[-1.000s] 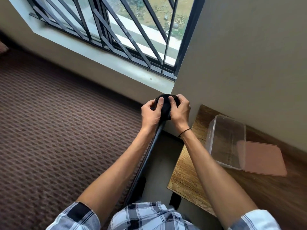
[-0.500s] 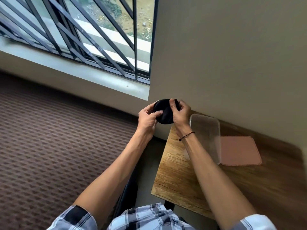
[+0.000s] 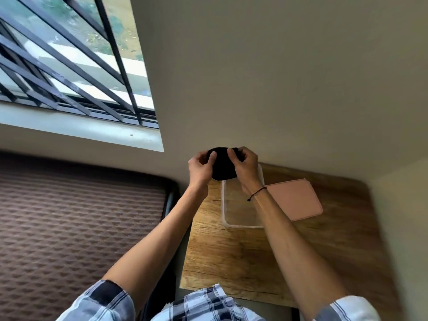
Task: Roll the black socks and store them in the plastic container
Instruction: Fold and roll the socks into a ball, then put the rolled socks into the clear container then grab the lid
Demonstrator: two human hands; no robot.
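Black sock bundle [image 3: 223, 165] held in the air between left hand [image 3: 200, 169] and right hand [image 3: 246, 167], both closed on it with thumbs pressed on the near face, just above the far end of the clear plastic container [image 3: 240, 225] on the wooden table [image 3: 231, 262]; pink lid [image 3: 294, 199] lies beside the container. Judgement: bundle is light, soft and compressible, non-slip, likely to unroll if released loosely. Best gripped across the rolled sides, keeping the folded cuff pinched.

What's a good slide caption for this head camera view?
Both hands hold rolled black socks above the plastic container.
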